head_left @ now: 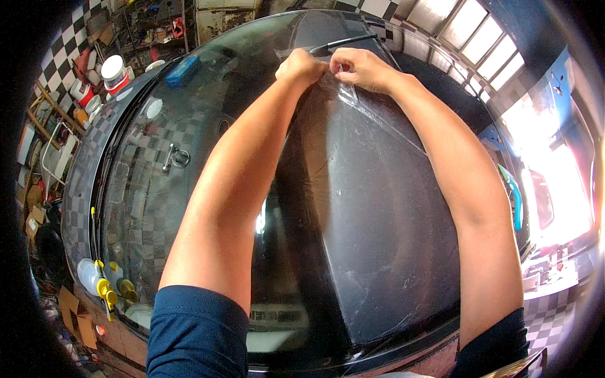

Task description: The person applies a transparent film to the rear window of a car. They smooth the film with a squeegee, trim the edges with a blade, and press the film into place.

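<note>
Both my arms reach across a dark car to the far side of its glossy surface. My left hand [302,68] is closed in a fist, gripping an edge of clear plastic film. Close beside it on the right, my right hand [360,68] pinches the same clear film [346,94] between thumb and fingers. From my hands, a creased fold of film slants toward my right forearm. Below that lies a broad grey, film-like sheet [391,214] on the dark panel, with small bubbles and specks. Just beyond my hands is a black wiper-like strip [346,41].
Car glass [208,126] on the left carries a blue block [183,72] and a round fitting [180,157]. Spray bottles with yellow heads [104,283] stand at lower left. White-and-red buckets [115,72] stand at far left. A teal tool [513,196] is at right.
</note>
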A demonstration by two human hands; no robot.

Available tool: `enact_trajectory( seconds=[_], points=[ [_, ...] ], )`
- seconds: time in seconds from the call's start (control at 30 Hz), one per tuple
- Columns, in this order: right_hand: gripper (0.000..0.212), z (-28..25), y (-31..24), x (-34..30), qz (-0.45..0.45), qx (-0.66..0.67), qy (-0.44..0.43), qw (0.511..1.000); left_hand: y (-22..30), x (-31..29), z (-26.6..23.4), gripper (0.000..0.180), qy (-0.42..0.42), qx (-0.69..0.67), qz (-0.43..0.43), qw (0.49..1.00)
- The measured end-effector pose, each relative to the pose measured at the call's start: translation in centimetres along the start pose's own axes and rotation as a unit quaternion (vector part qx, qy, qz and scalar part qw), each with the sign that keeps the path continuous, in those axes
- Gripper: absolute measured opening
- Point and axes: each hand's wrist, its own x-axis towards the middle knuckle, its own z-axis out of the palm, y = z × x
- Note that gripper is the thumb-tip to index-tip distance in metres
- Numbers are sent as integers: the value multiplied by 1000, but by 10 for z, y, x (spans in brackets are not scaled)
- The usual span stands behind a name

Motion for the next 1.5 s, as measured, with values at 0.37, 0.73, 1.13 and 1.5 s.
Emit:
enact_trajectory(
  seconds=[0.37, 0.73, 1.13, 1.5],
  points=[
    [15, -2, 5, -4, -31, 8, 11, 999, 10, -18, -4, 41, 8, 22, 9, 1000],
    [14, 5, -9, 2, 81, 39, 0, 996, 7, -19, 1, 36, 33, 35, -3, 999],
    [18, -3, -11, 2, 95, 67, -11, 993, 9, -20, 5, 27, 46, 26, -1, 999],
    [18, 5, -7, 8, 132, 49, -28, 990, 7, -20, -2, 30, 26, 11, 9, 1000]
  ],
)
